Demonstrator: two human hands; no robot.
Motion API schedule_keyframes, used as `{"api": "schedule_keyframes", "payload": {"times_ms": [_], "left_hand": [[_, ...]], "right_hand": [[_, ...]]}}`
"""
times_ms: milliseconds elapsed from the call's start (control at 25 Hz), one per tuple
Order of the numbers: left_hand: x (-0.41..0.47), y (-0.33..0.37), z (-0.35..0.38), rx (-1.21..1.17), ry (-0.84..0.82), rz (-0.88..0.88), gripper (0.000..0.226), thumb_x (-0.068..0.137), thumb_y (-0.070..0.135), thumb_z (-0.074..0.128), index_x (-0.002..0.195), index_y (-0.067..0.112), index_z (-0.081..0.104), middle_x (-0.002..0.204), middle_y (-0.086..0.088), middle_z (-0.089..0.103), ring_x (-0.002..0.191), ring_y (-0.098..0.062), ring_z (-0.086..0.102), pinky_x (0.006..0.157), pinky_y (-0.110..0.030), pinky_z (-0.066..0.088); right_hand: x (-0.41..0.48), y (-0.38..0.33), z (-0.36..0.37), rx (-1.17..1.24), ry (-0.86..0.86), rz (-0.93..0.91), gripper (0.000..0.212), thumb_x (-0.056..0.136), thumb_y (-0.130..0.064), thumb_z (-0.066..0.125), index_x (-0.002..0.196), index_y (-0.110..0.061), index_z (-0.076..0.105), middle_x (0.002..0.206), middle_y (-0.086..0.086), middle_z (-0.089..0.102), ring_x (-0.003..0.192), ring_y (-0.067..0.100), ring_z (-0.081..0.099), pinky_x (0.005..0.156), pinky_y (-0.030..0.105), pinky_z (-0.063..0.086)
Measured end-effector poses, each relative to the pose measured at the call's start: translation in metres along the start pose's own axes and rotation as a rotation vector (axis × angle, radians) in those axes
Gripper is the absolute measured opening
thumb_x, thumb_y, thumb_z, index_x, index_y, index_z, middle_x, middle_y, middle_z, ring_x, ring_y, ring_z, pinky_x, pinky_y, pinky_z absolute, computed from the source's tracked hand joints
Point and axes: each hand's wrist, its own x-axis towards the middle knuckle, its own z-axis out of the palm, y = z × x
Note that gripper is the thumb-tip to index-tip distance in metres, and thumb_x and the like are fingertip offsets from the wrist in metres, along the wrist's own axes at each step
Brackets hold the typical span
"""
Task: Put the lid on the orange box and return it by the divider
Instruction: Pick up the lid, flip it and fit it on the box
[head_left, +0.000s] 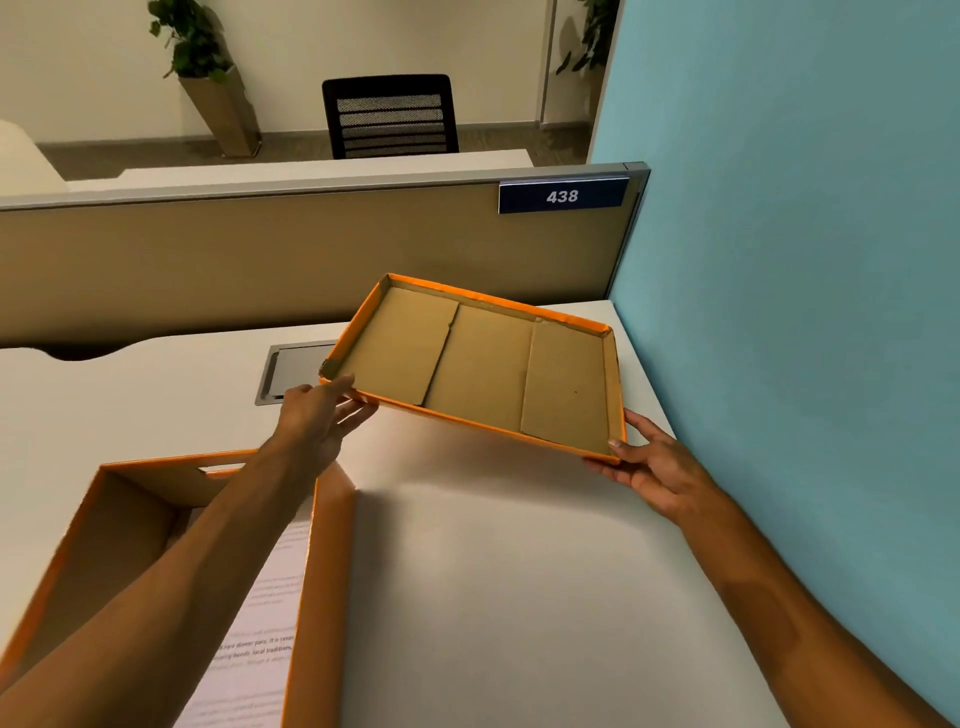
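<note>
1. Now both hands are gripping the lid (483, 364), inside up, above the desk (493, 571): left hand (317, 415) at its near-left corner, right hand (654, 462) at its near-right.
2. Orange box (322, 561) is sitting open, lower left, papers (260, 623) inside.
3. Flipping it carelessly is risking a skewed fit.

White "438" on dark blue rectangular plate (562, 196), fixed to beige partition panel (260, 260). Printed lines on white paper sheet (254, 649), too blurred to read.

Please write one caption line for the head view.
Both hands, left hand and right hand, hold the upturned lid beside the open orange box.
</note>
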Motion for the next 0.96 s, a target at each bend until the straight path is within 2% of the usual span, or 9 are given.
{"api": "schedule_keyframes", "payload": {"times_ms": [80, 120, 320, 440, 600, 680, 760, 880, 960], "left_hand": [[-0.021, -0.009, -0.008, -0.08, -0.066, 0.006, 0.019, 0.093, 0.008, 0.061, 0.112, 0.008, 0.057, 0.12, -0.019, 0.063, 0.104, -0.035, 0.067, 0.073, -0.042, 0.061], [-0.033, -0.014, -0.012, -0.106, -0.104, 0.011, 0.014, 0.092, 0.008, 0.062, 0.106, 0.008, 0.06, 0.116, -0.019, 0.065, 0.104, -0.034, 0.068, 0.071, -0.04, 0.062], [-0.095, -0.047, -0.025, -0.147, -0.232, -0.031, 0.024, 0.088, 0.003, 0.067, 0.111, -0.001, 0.06, 0.109, -0.018, 0.068, 0.096, -0.032, 0.072, 0.076, -0.043, 0.062], [-0.126, -0.061, -0.035, -0.16, -0.227, -0.011, 0.022, 0.088, -0.002, 0.063, 0.109, 0.002, 0.059, 0.098, -0.013, 0.068, 0.085, -0.028, 0.072, 0.07, -0.042, 0.061], [-0.156, -0.057, -0.068, -0.131, -0.203, 0.041, 0.014, 0.091, -0.006, 0.055, 0.1, 0.004, 0.061, 0.096, -0.013, 0.066, 0.085, -0.029, 0.071, 0.072, -0.043, 0.061], [-0.169, -0.052, -0.086, -0.09, -0.224, 0.063, 0.015, 0.092, -0.004, 0.055, 0.105, 0.002, 0.061, 0.099, -0.014, 0.067, 0.088, -0.031, 0.072, 0.072, -0.042, 0.062], [-0.178, -0.048, -0.103, -0.027, -0.234, 0.097, 0.016, 0.093, -0.001, 0.055, 0.106, 0.002, 0.062, 0.097, -0.013, 0.069, 0.088, -0.031, 0.072, 0.07, -0.041, 0.062], [-0.19, -0.036, -0.134, 0.069, -0.269, 0.142, 0.013, 0.092, 0.004, 0.057, 0.101, 0.007, 0.066, 0.089, -0.009, 0.075, 0.086, -0.03, 0.073, 0.07, -0.039, 0.061], [-0.193, -0.026, -0.156, 0.161, -0.306, 0.162, 0.016, 0.093, 0.006, 0.057, 0.104, 0.006, 0.068, 0.095, -0.011, 0.075, 0.088, -0.029, 0.073, 0.071, -0.038, 0.06]], "right_hand": [[-0.021, 0.016, 0.016, 0.03, -0.025, -0.031, 0.066, 0.086, 0.02, 0.051, 0.139, -0.019, 0.05, 0.128, 0.023, 0.056, 0.111, 0.047, 0.06, 0.075, 0.053, 0.06], [-0.034, 0.025, 0.026, 0.042, -0.036, -0.05, 0.067, 0.086, 0.02, 0.051, 0.14, -0.019, 0.049, 0.128, 0.023, 0.056, 0.111, 0.048, 0.06, 0.075, 0.054, 0.06], [-0.102, 0.083, 0.082, 0.127, -0.092, -0.118, 0.068, 0.085, 0.021, 0.051, 0.138, -0.021, 0.048, 0.127, 0.022, 0.055, 0.114, 0.049, 0.057, 0.075, 0.055, 0.06], [-0.137, 0.116, 0.106, 0.146, -0.093, -0.147, 0.067, 0.086, 0.021, 0.052, 0.138, -0.021, 0.047, 0.126, 0.02, 0.056, 0.116, 0.048, 0.056, 0.079, 0.057, 0.059], [-0.181, 0.151, 0.116, 0.072, -0.103, -0.211, 0.06, 0.086, 0.009, 0.063, 0.136, -0.021, 0.047, 0.118, 0.021, 0.064, 0.108, 0.045, 0.064, 0.083, 0.056, 0.058], [-0.2, 0.158, 0.113, -0.092, -0.047, -0.255, 0.053, 0.088, -0.007, 0.068, 0.135, -0.018, 0.047, 0.115, 0.02, 0.068, 0.1, 0.039, 0.07, 0.079, 0.049, 0.06], [-0.211, 0.158, 0.106, -0.285, 0.079, -0.331, 0.047, 0.09, -0.021, 0.068, 0.133, -0.017, 0.049, 0.116, 0.017, 0.069, 0.094, 0.03, 0.073, 0.074, 0.04, 0.061], [-0.218, 0.146, 0.093, -0.488, 0.293, -0.459, 0.045, 0.091, -0.03, 0.066, 0.132, -0.018, 0.051, 0.125, 0.013, 0.063, 0.102, 0.026, 0.067, 0.084, 0.041, 0.059], [-0.219, 0.133, 0.085, -0.581, 0.353, -0.513, 0.048, 0.091, -0.033, 0.065, 0.134, -0.018, 0.05, 0.13, 0.012, 0.06, 0.11, 0.027, 0.062, 0.09, 0.042, 0.055]]}}
